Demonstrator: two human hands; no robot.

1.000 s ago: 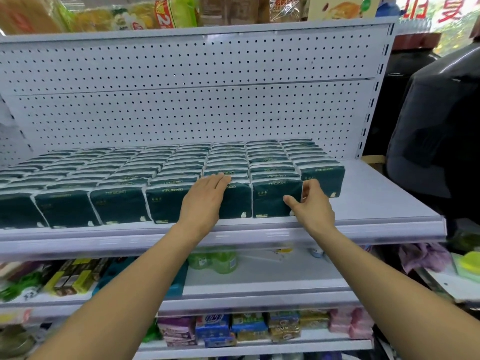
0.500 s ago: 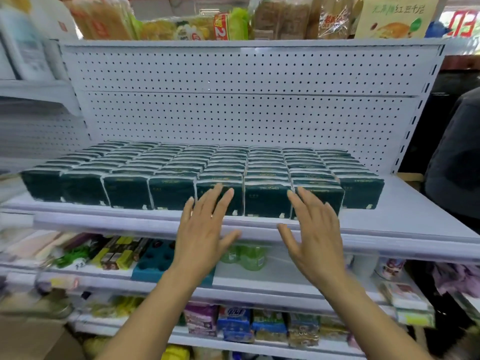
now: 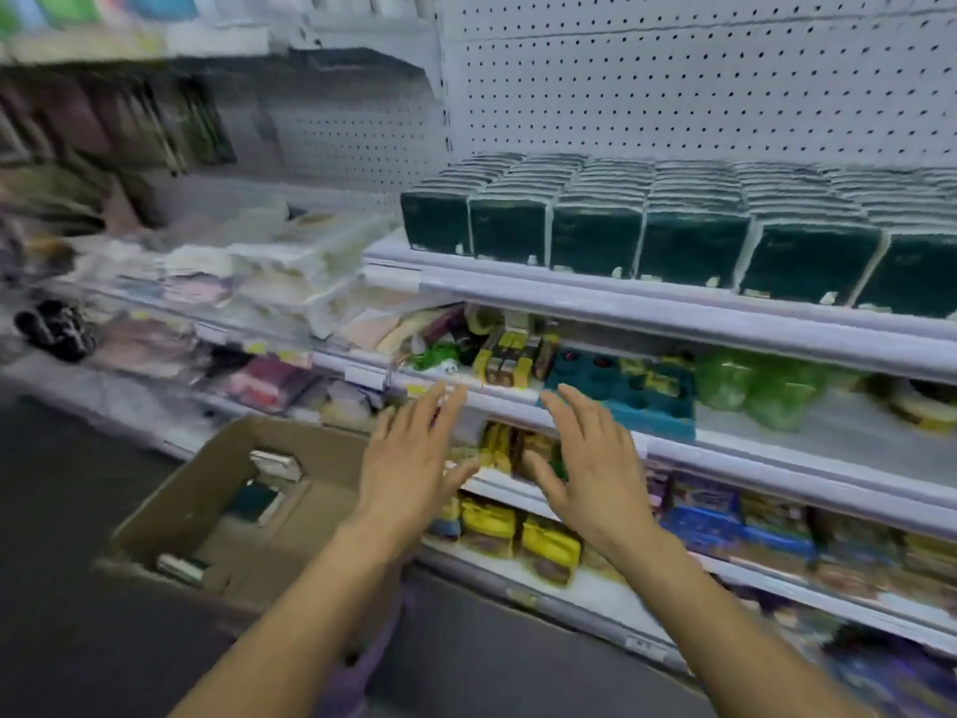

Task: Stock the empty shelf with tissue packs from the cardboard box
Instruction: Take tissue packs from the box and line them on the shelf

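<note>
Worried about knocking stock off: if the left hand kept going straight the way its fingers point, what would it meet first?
Probably the front edge of the lower shelf just beyond the left hand; blur makes depth uncertain.

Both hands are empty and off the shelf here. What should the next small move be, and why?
Probably lower both hands into the box and take a pack. The left hand and right hand hang open and empty in front of the lower shelves, the left nearest the box. A few packs seem to lie inside it, though blur hides how many. The green packs already fill the shelf's front row in view.
</note>
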